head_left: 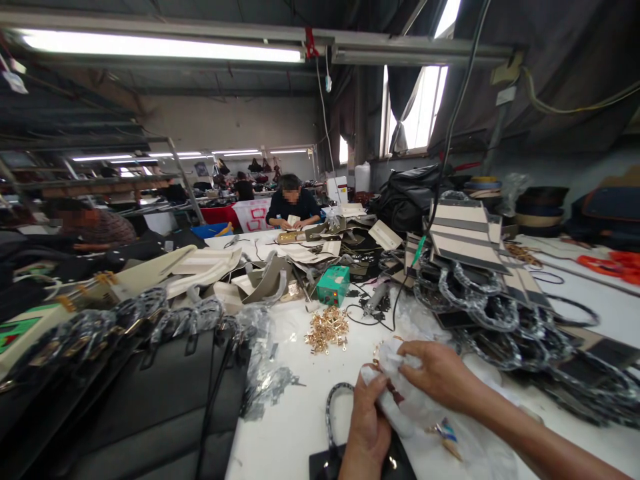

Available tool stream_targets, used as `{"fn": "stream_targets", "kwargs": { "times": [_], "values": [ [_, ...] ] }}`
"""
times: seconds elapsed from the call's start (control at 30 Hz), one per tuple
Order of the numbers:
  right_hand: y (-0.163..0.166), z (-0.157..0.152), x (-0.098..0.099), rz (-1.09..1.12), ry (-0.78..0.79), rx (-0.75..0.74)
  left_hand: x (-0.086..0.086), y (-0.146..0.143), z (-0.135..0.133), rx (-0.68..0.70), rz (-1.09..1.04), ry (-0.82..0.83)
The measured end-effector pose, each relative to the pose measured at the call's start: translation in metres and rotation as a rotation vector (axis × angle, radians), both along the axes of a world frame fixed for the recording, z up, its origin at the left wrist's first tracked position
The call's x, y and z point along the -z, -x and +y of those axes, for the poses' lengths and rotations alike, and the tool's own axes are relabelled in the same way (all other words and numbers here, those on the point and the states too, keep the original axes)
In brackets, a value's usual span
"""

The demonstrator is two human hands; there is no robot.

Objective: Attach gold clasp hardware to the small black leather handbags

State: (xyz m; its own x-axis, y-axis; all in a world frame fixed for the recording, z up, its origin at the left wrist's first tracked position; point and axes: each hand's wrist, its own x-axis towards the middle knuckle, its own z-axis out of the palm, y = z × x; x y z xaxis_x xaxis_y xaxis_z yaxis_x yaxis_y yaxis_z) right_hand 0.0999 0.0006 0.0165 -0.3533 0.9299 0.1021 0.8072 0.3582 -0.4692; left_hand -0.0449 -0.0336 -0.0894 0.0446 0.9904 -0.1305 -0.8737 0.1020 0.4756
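Observation:
My right hand (440, 373) pinches crumpled white plastic wrapping (397, 410) between thumb and fingers. Lower and to its left, my left hand (367, 423) is closed round another part of the same wrapping; something dark shows between its folds, too small to make out. Beneath the hands lies a black handbag (323, 465), partly hidden, its plastic-wrapped handle (330, 413) standing up to the left. Beyond the hands is a heap of small gold metal fittings (327, 330). Beside my right wrist lie clear plastic and a small tool with a blue part (447, 432), blurred.
Black bags with wrapped handles (150, 400) are stacked at left. On the right stand piled beige-and-black panels (460, 230) with wrapped handles. A green box (333, 285) with a black cable sits beyond the fittings, before scattered grey pieces. Across the table a person (294, 203) works.

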Motion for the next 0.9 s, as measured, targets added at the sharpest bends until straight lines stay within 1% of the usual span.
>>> {"fn": "stream_targets", "kwargs": {
  "times": [0.07, 0.1, 0.2, 0.27, 0.33, 0.4, 0.5, 0.6, 0.67, 0.7, 0.77, 0.83, 0.9],
  "values": [
    [-0.003, 0.002, -0.013, 0.029, -0.051, 0.051, 0.0, -0.001, 0.0, 0.04, 0.032, -0.002],
    [-0.005, 0.004, -0.02, 0.078, -0.065, 0.069, -0.001, -0.001, 0.0, 0.058, 0.05, 0.006],
    [-0.012, 0.009, -0.04, 0.297, -0.083, 0.106, -0.005, -0.002, -0.001, 0.075, 0.088, 0.044],
    [-0.015, 0.012, -0.05, 0.407, -0.087, 0.136, -0.01, -0.001, -0.002, 0.063, 0.076, 0.067],
    [-0.015, 0.012, -0.054, 0.523, -0.041, 0.184, -0.016, 0.001, -0.003, 0.063, 0.041, 0.07],
    [-0.014, 0.01, -0.056, 0.677, 0.05, 0.243, -0.024, 0.001, -0.005, 0.079, 0.005, 0.041],
    [-0.01, 0.004, -0.052, 0.827, 0.113, 0.283, -0.039, -0.005, -0.007, 0.132, -0.013, -0.056],
    [-0.003, 0.002, -0.044, 0.933, 0.096, 0.259, -0.055, -0.017, -0.012, 0.161, -0.026, -0.118],
    [0.004, 0.003, -0.035, 0.966, 0.056, 0.278, -0.064, -0.024, -0.015, 0.148, -0.045, -0.13],
    [0.007, 0.002, -0.03, 0.943, 0.027, 0.283, -0.068, -0.027, -0.016, 0.128, -0.045, -0.132],
    [0.014, 0.0, -0.019, 0.824, -0.045, 0.255, -0.074, -0.028, -0.018, 0.057, -0.025, -0.122],
    [0.017, -0.005, -0.008, 0.651, -0.161, 0.167, -0.076, -0.025, -0.017, -0.042, 0.007, -0.094],
    [0.016, -0.013, 0.004, 0.501, -0.294, 0.068, -0.075, -0.02, -0.014, -0.117, 0.03, -0.057]
  ]
}}
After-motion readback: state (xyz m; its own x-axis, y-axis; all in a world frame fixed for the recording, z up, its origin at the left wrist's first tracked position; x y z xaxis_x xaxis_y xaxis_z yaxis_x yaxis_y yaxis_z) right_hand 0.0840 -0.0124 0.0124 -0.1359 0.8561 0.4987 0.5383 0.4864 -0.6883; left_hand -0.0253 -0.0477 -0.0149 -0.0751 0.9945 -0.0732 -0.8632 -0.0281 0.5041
